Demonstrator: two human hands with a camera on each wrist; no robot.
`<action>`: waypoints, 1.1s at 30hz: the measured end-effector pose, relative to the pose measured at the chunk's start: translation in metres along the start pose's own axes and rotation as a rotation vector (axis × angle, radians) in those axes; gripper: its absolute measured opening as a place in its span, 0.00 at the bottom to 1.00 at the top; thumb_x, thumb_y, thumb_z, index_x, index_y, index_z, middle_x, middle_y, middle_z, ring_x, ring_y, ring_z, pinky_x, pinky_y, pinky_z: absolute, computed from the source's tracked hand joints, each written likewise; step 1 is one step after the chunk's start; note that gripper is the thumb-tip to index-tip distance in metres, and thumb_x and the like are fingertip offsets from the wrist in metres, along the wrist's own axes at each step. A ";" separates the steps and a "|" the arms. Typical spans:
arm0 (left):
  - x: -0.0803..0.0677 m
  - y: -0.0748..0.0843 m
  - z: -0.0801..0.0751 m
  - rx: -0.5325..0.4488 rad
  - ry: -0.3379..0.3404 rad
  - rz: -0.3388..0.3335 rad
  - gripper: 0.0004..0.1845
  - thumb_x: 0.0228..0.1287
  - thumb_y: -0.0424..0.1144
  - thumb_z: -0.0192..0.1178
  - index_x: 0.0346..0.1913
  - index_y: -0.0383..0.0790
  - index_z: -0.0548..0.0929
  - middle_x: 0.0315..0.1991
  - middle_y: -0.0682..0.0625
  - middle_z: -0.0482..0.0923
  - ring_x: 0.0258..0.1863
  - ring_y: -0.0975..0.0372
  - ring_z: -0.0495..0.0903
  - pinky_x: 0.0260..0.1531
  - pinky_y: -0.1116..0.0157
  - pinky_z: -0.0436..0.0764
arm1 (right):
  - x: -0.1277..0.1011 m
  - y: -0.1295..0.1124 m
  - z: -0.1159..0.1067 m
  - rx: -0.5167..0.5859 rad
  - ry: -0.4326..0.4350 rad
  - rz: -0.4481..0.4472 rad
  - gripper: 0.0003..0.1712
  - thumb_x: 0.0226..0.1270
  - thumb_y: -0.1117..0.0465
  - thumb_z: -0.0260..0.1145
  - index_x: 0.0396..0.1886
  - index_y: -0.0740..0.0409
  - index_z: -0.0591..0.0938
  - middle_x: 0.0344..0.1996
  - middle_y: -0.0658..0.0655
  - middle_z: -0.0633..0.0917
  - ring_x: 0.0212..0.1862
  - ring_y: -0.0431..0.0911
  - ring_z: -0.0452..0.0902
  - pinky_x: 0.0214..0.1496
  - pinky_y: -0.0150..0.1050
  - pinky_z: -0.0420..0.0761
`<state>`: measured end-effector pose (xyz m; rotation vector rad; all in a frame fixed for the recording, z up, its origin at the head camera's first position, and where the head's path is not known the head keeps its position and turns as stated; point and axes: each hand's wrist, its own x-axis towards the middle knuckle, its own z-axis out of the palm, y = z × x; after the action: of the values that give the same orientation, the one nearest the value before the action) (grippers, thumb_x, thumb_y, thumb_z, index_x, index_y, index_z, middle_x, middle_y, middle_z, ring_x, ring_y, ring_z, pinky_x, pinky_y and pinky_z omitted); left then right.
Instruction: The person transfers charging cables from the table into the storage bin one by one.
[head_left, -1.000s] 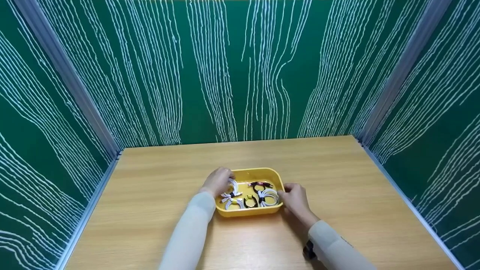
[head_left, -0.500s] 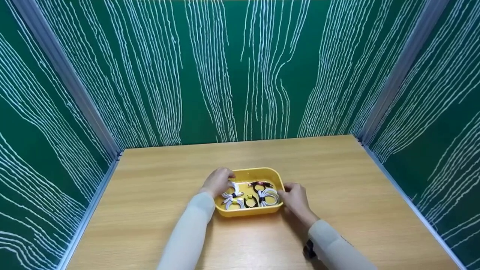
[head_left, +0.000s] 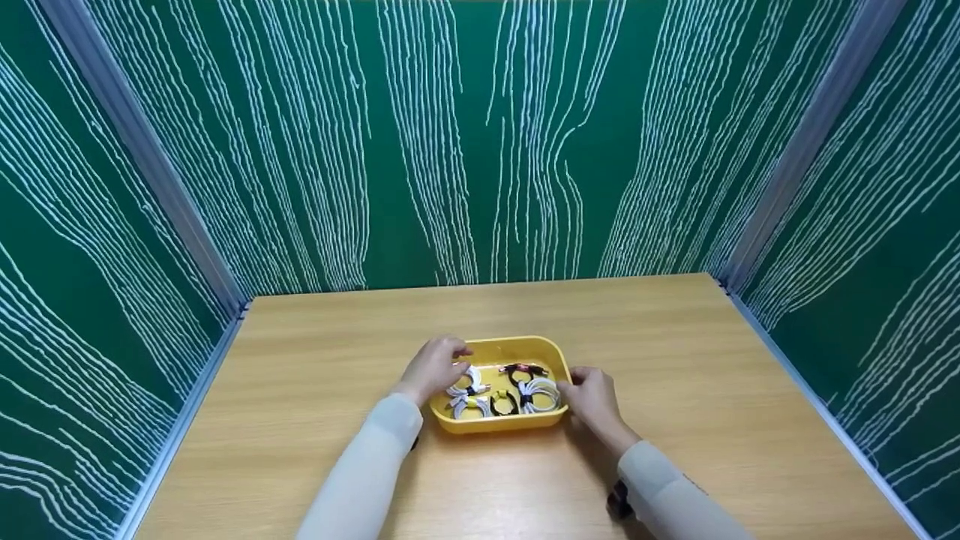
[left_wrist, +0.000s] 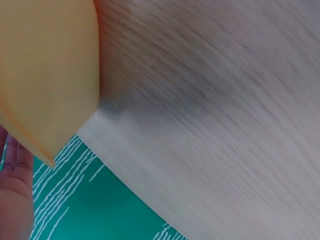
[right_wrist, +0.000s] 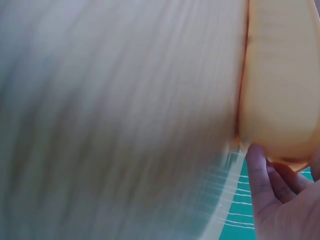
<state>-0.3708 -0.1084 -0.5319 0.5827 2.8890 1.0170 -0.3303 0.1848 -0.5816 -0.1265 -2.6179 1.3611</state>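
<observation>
The yellow tray (head_left: 499, 425) sits near the middle of the wooden bench (head_left: 300, 420), in the same spot as a second ago, with the coiled white and black cables (head_left: 501, 391) lying inside it. The left hand (head_left: 433, 365) has lifted slightly since then: its fingers (head_left: 456, 349) now arch over the tray's left rim, loosely spread above a white cable coil, holding nothing that can be seen. The right hand (head_left: 592, 399) stays at the tray's right wall, fingers (right_wrist: 257, 167) curled against it as before.
</observation>
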 end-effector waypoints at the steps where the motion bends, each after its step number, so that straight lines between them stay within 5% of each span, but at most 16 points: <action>1: -0.001 0.000 0.000 -0.005 0.006 0.008 0.13 0.74 0.32 0.67 0.57 0.33 0.90 0.57 0.40 0.88 0.61 0.47 0.86 0.68 0.49 0.83 | 0.000 0.000 0.000 0.002 -0.002 0.001 0.12 0.61 0.70 0.70 0.42 0.71 0.92 0.34 0.64 0.93 0.38 0.50 0.85 0.43 0.38 0.83; 25: -0.023 -0.016 0.004 -0.167 0.084 0.040 0.13 0.74 0.37 0.69 0.55 0.32 0.90 0.53 0.38 0.87 0.56 0.44 0.85 0.63 0.44 0.83 | 0.009 -0.001 -0.003 -0.033 -0.035 -0.014 0.11 0.63 0.67 0.73 0.42 0.70 0.92 0.33 0.61 0.92 0.36 0.48 0.84 0.41 0.37 0.83; 33: -0.029 -0.017 0.000 -0.190 0.083 0.039 0.14 0.74 0.37 0.69 0.56 0.31 0.90 0.54 0.35 0.86 0.57 0.43 0.84 0.62 0.44 0.83 | 0.010 -0.003 -0.009 0.044 -0.086 0.061 0.17 0.71 0.61 0.75 0.51 0.71 0.90 0.36 0.62 0.90 0.28 0.43 0.81 0.24 0.32 0.82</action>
<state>-0.3498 -0.1305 -0.5455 0.6002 2.8147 1.3336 -0.3383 0.1918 -0.5728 -0.1462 -2.6721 1.4743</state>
